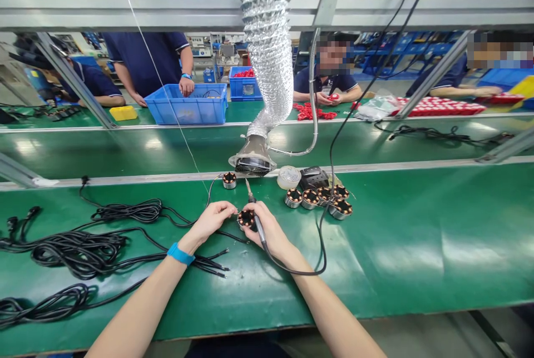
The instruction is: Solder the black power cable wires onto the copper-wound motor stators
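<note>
My left hand [213, 219] pinches a thin wire at the edge of a small round motor stator [246, 218] with copper windings. My right hand [269, 231] is closed around a soldering iron [254, 212], its tip pointing up and away, and also steadies the stator. The iron's black cord [321, 246] loops off to the right. Both hands rest on the green bench [417, 246], just below the fume hose mouth [252, 162].
Several more stators [319, 199] lie to the right, one [229, 180] behind my hands, beside a tape roll [288, 177] and a black holder [314, 178]. Black cable bundles [75, 246] cover the left. Other workers sit beyond, by blue bins [187, 104] and red parts [438, 106].
</note>
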Demonstrator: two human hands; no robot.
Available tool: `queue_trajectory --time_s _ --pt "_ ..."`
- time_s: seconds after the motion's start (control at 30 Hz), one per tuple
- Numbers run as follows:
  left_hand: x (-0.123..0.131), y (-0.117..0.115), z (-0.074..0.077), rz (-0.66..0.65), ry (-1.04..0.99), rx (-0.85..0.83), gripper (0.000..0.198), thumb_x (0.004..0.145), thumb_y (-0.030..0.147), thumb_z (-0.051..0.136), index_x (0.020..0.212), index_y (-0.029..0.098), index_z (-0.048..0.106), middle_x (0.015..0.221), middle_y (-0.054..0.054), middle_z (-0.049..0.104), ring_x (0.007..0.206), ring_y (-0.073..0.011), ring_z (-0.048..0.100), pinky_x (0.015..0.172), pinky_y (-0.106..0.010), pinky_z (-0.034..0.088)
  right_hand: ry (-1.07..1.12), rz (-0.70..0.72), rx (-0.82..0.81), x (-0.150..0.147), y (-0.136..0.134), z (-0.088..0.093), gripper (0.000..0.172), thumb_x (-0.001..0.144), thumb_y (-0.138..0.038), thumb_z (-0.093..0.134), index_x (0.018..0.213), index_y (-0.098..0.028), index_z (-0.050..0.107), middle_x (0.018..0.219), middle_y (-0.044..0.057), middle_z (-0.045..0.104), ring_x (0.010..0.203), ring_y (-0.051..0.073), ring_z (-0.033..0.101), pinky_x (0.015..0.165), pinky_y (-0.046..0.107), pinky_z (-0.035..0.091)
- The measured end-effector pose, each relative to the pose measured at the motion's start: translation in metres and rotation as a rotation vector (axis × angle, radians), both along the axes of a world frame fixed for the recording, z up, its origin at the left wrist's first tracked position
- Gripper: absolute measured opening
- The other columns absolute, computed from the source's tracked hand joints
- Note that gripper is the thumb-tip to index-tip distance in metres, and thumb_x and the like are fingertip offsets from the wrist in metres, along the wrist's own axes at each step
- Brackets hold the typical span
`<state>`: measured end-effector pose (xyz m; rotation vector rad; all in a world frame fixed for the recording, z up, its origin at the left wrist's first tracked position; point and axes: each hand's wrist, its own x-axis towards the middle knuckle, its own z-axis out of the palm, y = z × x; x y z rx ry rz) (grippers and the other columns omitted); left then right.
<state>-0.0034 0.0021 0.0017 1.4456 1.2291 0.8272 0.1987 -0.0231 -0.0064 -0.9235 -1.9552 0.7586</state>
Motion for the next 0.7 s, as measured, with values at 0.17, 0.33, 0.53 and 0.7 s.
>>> queue_trajectory --time_s 0.17,0.33,0.53,0.7 --pt "0.010 0.003 0.002 0.006 -0.078 -0.044 0.043 0.079 0.054 0.065 0.084 0.011 0.068 0.065 0.000 0.056 0.048 -0.0069 0.033 0.045 -0.022 0.021 -0.002 0.009 -0.009 -0.001 0.000 0.001 0.036 0.081 -0.012 0.059 0.115 -0.024 0.054 0.104 0.002 0.052 0.087 0.014 0.058 0.081 0.027 0.049" --pt "-0.005 0.000 -0.003 0.004 -0.081 -0.151 0.051 0.078 0.058 0.067 0.097 0.011 0.071 0.070 0.002 0.052 0.043 -0.0034 0.024 0.041 -0.022 0.012 0.000 -0.012 0.017 -0.001 0.001 0.000 0.037 0.082 -0.014 0.060 0.116 -0.024 0.053 0.104 0.003 0.053 0.087 0.015 0.058 0.082 0.028 0.050" --pt "-0.010 -0.003 -0.006 -0.032 -0.142 -0.233 0.049 0.074 0.056 0.073 0.092 0.010 0.070 0.069 0.002 0.052 0.043 -0.0021 0.024 0.041 -0.022 0.012 -0.001 -0.013 0.021 0.000 0.001 -0.003 0.039 0.081 -0.016 0.062 0.118 -0.024 0.052 0.105 0.003 0.054 0.086 0.015 0.059 0.081 0.028 0.051" --pt "0.005 -0.002 -0.007 -0.033 -0.216 -0.240 0.045 0.073 0.052 0.074 0.088 0.010 0.070 0.068 0.002 0.052 0.042 -0.0020 0.024 0.040 -0.022 0.010 0.010 -0.025 0.025 -0.002 0.002 -0.007 0.039 0.082 -0.016 0.062 0.118 -0.023 0.052 0.105 0.003 0.053 0.088 0.015 0.059 0.082 0.028 0.051"
